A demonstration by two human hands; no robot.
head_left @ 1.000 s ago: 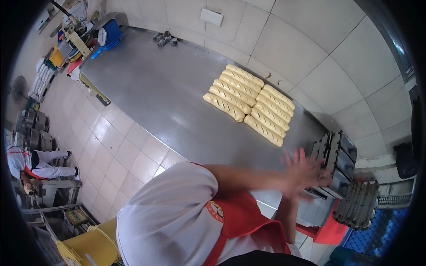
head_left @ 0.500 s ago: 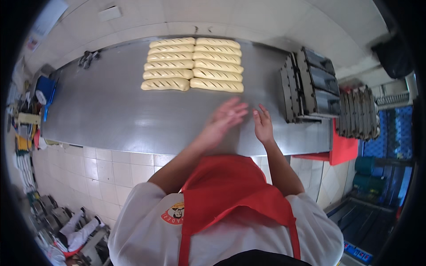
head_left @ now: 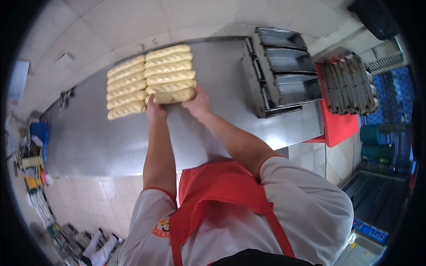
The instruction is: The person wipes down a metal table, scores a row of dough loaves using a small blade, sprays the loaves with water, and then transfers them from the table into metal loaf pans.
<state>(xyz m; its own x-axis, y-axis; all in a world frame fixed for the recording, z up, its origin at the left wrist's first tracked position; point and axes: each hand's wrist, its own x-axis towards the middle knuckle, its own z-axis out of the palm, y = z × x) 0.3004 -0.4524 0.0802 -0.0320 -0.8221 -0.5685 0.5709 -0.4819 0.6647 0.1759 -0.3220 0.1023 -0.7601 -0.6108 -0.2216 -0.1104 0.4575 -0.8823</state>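
Scored pale dough loaves (head_left: 166, 66) lie in two columns of several each on the steel counter (head_left: 97, 146). Both hands grip the front loaf of the right column (head_left: 172, 96): my left hand (head_left: 155, 107) at its left end, my right hand (head_left: 197, 104) at its right end. The fingertips are partly hidden behind the dough. Whether the loaf is raised off the steel I cannot tell.
Dark metal loaf pans (head_left: 288, 57) stand on the counter's right; more trays (head_left: 346, 84) are stacked on a red stand (head_left: 337, 133) beyond it. A blue scale (head_left: 37, 131) is at the far left. Another person's white-trousered legs (head_left: 102, 250) show at lower left.
My hands, free in the air in both earlier views, have moved forward and closed on the front right loaf. The view has swung, shifting the loaves leftward in it.
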